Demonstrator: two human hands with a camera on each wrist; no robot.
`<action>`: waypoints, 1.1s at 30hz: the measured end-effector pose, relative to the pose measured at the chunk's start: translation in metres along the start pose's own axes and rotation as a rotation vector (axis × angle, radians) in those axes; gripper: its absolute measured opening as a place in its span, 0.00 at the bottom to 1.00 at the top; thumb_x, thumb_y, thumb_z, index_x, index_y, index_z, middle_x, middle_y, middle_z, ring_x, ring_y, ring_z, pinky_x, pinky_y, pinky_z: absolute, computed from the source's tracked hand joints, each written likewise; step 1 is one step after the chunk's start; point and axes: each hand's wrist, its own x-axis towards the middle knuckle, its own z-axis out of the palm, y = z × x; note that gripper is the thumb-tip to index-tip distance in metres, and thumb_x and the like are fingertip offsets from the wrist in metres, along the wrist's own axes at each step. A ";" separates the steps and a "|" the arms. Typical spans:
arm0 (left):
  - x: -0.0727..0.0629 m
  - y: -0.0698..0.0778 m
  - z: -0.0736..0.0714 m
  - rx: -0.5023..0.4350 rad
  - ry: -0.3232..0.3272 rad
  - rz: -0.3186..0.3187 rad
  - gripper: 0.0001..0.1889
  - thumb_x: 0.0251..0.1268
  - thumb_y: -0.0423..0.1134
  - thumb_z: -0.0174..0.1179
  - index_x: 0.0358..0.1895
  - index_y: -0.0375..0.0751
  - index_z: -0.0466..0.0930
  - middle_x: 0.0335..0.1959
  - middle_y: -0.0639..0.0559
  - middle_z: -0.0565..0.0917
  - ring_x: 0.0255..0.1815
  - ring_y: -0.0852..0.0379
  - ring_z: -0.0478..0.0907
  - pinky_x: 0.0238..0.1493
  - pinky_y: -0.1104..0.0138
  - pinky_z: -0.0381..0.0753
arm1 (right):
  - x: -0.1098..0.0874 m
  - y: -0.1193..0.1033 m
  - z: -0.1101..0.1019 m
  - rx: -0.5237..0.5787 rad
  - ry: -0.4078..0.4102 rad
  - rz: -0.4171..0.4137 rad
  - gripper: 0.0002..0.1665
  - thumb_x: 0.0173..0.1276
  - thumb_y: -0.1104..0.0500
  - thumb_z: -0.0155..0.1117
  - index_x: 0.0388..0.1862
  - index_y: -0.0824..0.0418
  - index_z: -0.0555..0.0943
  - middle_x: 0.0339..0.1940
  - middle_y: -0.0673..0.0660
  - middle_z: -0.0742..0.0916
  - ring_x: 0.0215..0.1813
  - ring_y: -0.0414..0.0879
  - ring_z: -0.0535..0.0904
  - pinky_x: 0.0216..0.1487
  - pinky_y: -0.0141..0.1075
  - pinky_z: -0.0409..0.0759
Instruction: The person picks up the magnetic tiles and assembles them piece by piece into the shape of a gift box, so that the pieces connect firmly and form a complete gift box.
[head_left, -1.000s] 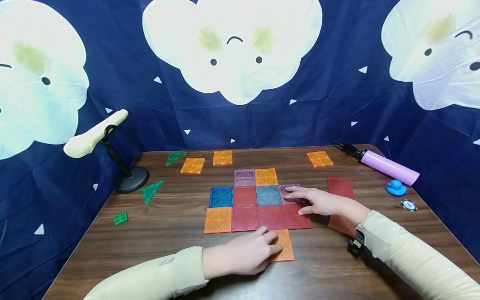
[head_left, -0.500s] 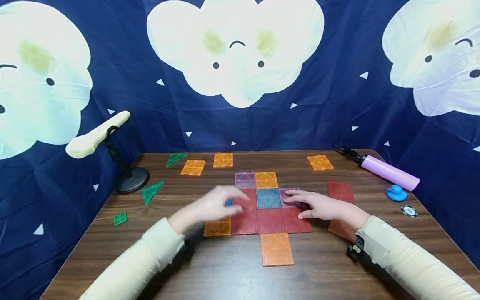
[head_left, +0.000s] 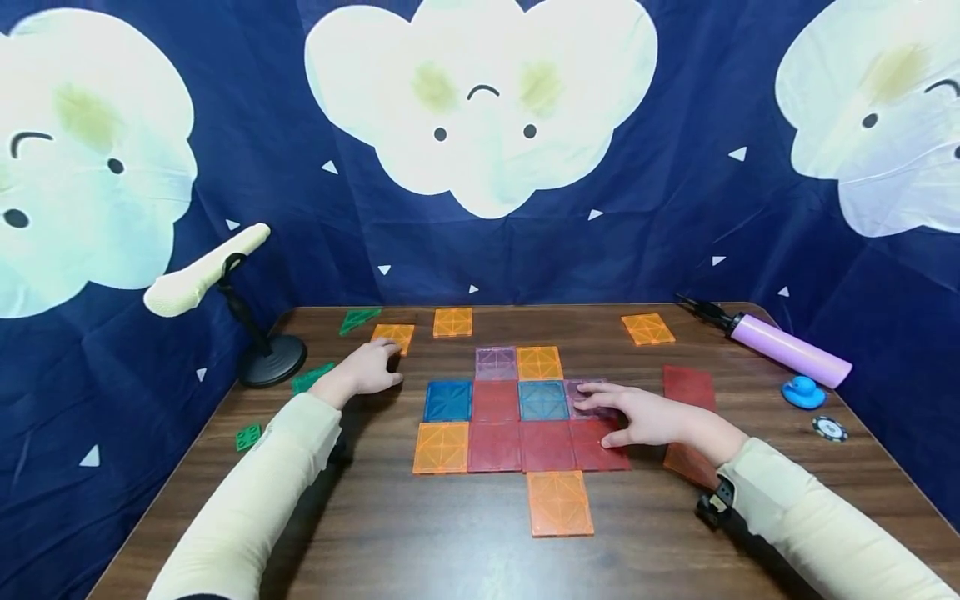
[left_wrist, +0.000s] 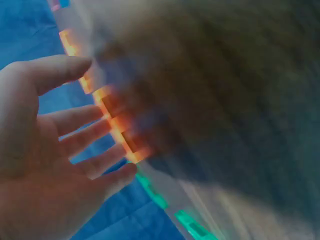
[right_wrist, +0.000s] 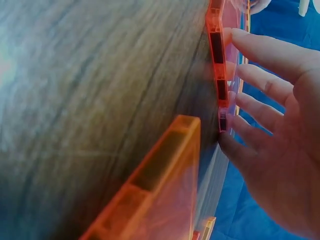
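Observation:
My left hand (head_left: 363,368) is extended at the back left, fingertips right at the near edge of an orange magnetic tile (head_left: 397,335). Its fingers look spread and nearly straight in the left wrist view, around the glowing orange tile edge (left_wrist: 120,131). My right hand (head_left: 648,417) rests its fingertips on a purple magnetic tile (head_left: 577,390), with the thumb on a red magnetic tile (head_left: 596,450). These two tiles belong to a flat patch of red, blue (head_left: 448,402), purple and orange square tiles. One orange tile (head_left: 559,504) adjoins its front side.
Green triangles (head_left: 360,320), another orange tile (head_left: 453,323) and a green brick (head_left: 248,437) lie at left and back. A black stand (head_left: 272,362) holds a cream sleeve-covered piece. Rightward are red tiles (head_left: 690,387), a purple pump (head_left: 791,348), blue duck (head_left: 804,392) and poker chip (head_left: 829,428).
My left hand has left the front orange tile and swept over the patch to the orange tile at the back left. The right hand stays on the patch; the view shifts slightly.

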 end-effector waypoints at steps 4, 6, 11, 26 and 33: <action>-0.016 0.005 -0.006 0.018 -0.008 0.009 0.30 0.68 0.39 0.61 0.69 0.24 0.70 0.70 0.26 0.67 0.69 0.25 0.64 0.69 0.41 0.64 | 0.000 0.000 0.001 -0.004 0.003 0.001 0.36 0.68 0.55 0.72 0.72 0.64 0.74 0.76 0.70 0.67 0.75 0.69 0.61 0.68 0.65 0.64; -0.027 0.009 -0.007 0.025 -0.009 0.027 0.28 0.67 0.38 0.62 0.65 0.24 0.74 0.64 0.27 0.72 0.64 0.26 0.69 0.66 0.41 0.67 | 0.000 -0.001 0.000 -0.006 0.002 -0.002 0.36 0.68 0.55 0.72 0.72 0.64 0.74 0.76 0.70 0.67 0.75 0.69 0.61 0.68 0.65 0.64; -0.062 0.016 0.002 -0.003 0.026 0.093 0.22 0.62 0.37 0.67 0.55 0.23 0.81 0.53 0.33 0.77 0.52 0.35 0.78 0.57 0.45 0.77 | 0.000 -0.001 -0.001 -0.007 -0.007 -0.004 0.36 0.69 0.54 0.72 0.73 0.64 0.73 0.77 0.70 0.66 0.75 0.69 0.61 0.68 0.66 0.64; -0.131 0.011 0.029 0.013 0.148 0.321 0.23 0.56 0.30 0.74 0.57 0.35 0.83 0.61 0.36 0.78 0.60 0.35 0.75 0.58 0.44 0.77 | -0.001 -0.003 0.000 -0.003 -0.005 -0.016 0.37 0.68 0.55 0.73 0.73 0.65 0.73 0.76 0.71 0.67 0.75 0.71 0.61 0.67 0.66 0.64; -0.136 -0.001 0.022 -0.017 0.080 0.401 0.23 0.54 0.33 0.75 0.56 0.42 0.85 0.57 0.48 0.81 0.58 0.43 0.77 0.56 0.47 0.79 | 0.000 -0.002 0.000 0.008 -0.004 -0.002 0.37 0.67 0.56 0.73 0.72 0.65 0.74 0.76 0.71 0.68 0.75 0.71 0.61 0.68 0.66 0.64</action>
